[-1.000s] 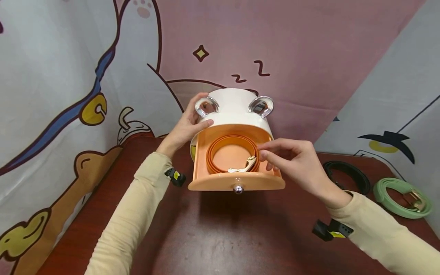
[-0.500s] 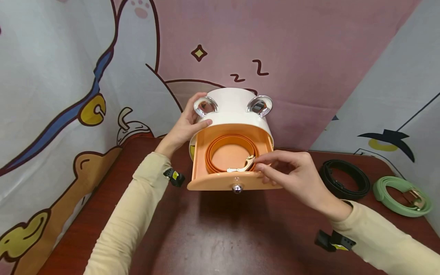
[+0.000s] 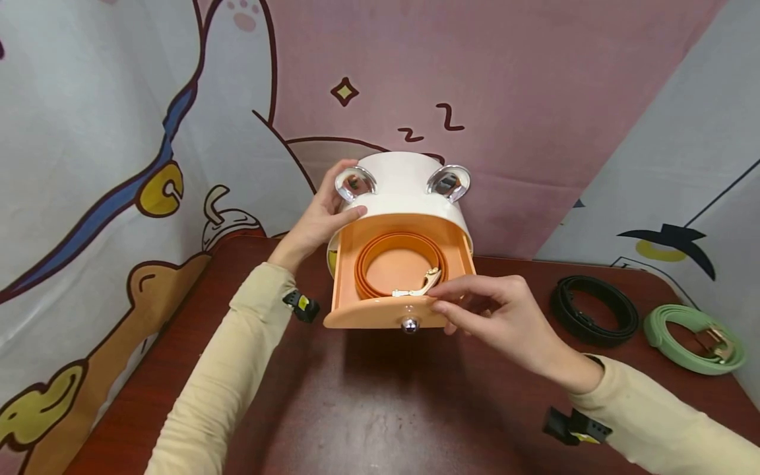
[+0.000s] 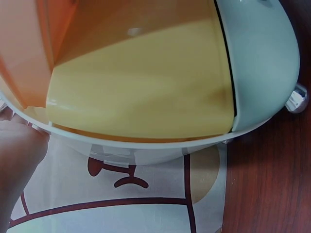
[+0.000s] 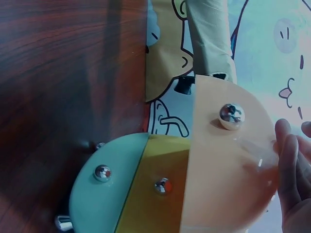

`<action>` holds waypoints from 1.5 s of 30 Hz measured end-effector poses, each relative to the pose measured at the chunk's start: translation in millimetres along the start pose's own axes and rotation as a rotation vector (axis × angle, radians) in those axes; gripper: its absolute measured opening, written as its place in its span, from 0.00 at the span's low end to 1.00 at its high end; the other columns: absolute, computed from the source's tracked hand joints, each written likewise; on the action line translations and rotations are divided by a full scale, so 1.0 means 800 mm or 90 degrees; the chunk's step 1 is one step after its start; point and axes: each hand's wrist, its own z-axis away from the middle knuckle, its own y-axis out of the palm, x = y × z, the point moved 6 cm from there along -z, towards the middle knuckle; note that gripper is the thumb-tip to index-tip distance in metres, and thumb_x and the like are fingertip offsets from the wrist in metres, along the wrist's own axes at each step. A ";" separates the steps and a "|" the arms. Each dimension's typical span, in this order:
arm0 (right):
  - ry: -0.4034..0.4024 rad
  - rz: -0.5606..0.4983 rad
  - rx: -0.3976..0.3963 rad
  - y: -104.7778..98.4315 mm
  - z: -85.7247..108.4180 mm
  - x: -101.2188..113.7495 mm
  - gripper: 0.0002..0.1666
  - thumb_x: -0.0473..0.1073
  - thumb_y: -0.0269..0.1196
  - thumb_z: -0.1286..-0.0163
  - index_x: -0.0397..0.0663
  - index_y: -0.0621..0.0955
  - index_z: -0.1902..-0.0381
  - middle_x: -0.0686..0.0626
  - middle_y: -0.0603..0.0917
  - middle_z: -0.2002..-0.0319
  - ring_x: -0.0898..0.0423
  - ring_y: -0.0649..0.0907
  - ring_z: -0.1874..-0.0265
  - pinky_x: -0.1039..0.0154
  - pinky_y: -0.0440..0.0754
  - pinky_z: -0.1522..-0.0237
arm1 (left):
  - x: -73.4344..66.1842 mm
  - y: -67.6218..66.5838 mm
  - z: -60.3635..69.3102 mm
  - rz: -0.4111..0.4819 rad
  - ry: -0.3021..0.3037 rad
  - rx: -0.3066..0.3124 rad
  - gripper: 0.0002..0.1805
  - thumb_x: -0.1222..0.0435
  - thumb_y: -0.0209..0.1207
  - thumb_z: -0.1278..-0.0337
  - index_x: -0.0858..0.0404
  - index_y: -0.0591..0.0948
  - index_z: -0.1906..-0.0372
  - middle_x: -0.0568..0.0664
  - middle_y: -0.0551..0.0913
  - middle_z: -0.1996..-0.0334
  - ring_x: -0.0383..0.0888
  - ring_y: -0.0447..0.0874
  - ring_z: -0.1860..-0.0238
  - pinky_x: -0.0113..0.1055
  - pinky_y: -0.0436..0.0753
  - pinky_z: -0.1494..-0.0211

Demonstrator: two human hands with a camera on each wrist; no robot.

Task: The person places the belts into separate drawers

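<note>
An oval white drawer box (image 3: 398, 178) stands on the table with its peach top drawer (image 3: 356, 315) pulled out. Inside that drawer lies a coiled orange belt (image 3: 371, 264) with a gold buckle (image 3: 425, 282). My left hand (image 3: 317, 221) grips the box's left side, thumb over the front rim. My right hand (image 3: 495, 316) is at the drawer's front edge beside the buckle, thumb and forefinger close together with the other fingers partly hidden. In the right wrist view, its fingertips (image 5: 284, 136) meet the drawer front's upper edge; nothing is seen lifted between them.
A yellow drawer (image 5: 163, 189) and a mint green drawer (image 5: 104, 174), both with silver knobs, sit below the peach one. To the right lie a coiled black belt (image 3: 594, 336) and a coiled light green belt (image 3: 683, 356) on the dark red table (image 3: 368, 415).
My right hand has moved left and towards me, from the belt's right side to the drawer's front edge near the buckle. The left hand and the drawer have stayed put.
</note>
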 end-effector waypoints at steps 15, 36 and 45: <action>-0.031 -0.027 0.066 0.027 0.014 -0.010 0.18 0.22 0.67 0.44 0.39 0.84 0.56 0.48 0.88 0.66 0.61 0.84 0.80 0.70 0.76 0.84 | -0.002 0.003 -0.001 -0.006 -0.003 0.005 0.40 0.79 0.57 0.41 0.57 0.54 0.28 0.57 0.67 0.38 0.46 0.65 0.36 0.39 0.61 0.32; 0.021 -0.002 -0.006 0.043 0.032 -0.033 0.19 0.24 0.68 0.44 0.46 0.86 0.57 0.51 0.85 0.60 0.63 0.83 0.81 0.70 0.74 0.87 | -0.005 0.002 0.000 -0.004 -0.014 -0.003 0.40 0.79 0.57 0.41 0.55 0.55 0.28 0.59 0.64 0.35 0.47 0.63 0.34 0.38 0.61 0.32; 0.036 -0.010 -0.018 0.046 0.029 -0.035 0.15 0.27 0.69 0.43 0.45 0.87 0.58 0.51 0.87 0.62 0.61 0.84 0.80 0.69 0.76 0.86 | -0.001 0.002 0.002 0.006 -0.024 -0.005 0.40 0.79 0.58 0.40 0.54 0.55 0.28 0.58 0.64 0.35 0.48 0.63 0.35 0.39 0.63 0.33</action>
